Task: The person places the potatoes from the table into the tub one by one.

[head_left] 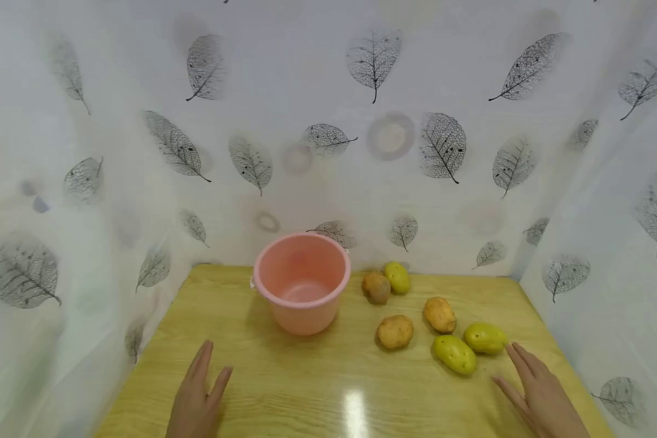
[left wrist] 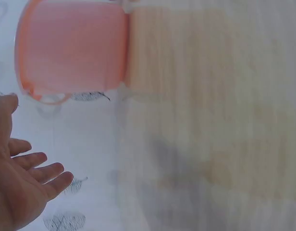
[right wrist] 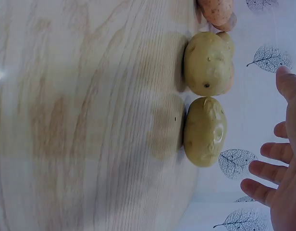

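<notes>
Nearest were the left hand (head_left: 196,394) and right hand (head_left: 542,394), well apart, outstretched and holding nothing at the near bench (head_left: 285,389). Far off, left of centre, stood a pink bucket (head_left: 305,316). Two green potatoes (head_left: 454,354) lay just beyond the right hand, seemingly untouched. Three brown potatoes (head_left: 395,332) and another green potato (head_left: 397,278) lay right of the bucket.

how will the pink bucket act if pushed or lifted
The pink bucket looks plastic and shows nothing inside, so it is probably light for its size. Its base is narrower than its rim, so a push up high might tip it.
</notes>
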`<state>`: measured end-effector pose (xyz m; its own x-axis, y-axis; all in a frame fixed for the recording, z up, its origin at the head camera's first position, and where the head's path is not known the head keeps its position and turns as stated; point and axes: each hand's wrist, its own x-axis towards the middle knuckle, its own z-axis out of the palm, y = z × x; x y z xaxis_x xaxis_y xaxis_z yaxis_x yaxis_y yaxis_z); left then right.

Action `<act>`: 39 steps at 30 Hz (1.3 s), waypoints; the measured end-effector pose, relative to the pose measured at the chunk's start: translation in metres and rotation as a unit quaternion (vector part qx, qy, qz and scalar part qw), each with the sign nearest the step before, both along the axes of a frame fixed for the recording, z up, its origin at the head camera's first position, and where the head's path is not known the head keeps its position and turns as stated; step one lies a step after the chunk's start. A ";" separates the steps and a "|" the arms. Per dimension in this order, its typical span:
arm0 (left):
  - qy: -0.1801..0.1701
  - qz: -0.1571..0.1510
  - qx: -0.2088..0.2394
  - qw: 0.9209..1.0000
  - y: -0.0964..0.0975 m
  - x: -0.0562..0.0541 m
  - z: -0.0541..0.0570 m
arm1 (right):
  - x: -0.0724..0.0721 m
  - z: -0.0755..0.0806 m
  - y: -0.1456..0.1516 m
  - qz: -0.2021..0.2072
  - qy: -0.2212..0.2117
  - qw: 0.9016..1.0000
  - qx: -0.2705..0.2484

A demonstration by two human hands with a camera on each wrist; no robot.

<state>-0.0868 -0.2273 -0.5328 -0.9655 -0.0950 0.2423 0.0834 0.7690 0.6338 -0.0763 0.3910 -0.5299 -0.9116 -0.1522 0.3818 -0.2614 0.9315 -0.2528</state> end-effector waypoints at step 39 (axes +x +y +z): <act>-0.017 -0.015 0.101 0.995 0.097 -0.084 0.073 | -0.021 0.002 -0.037 -0.005 -0.040 0.998 -0.054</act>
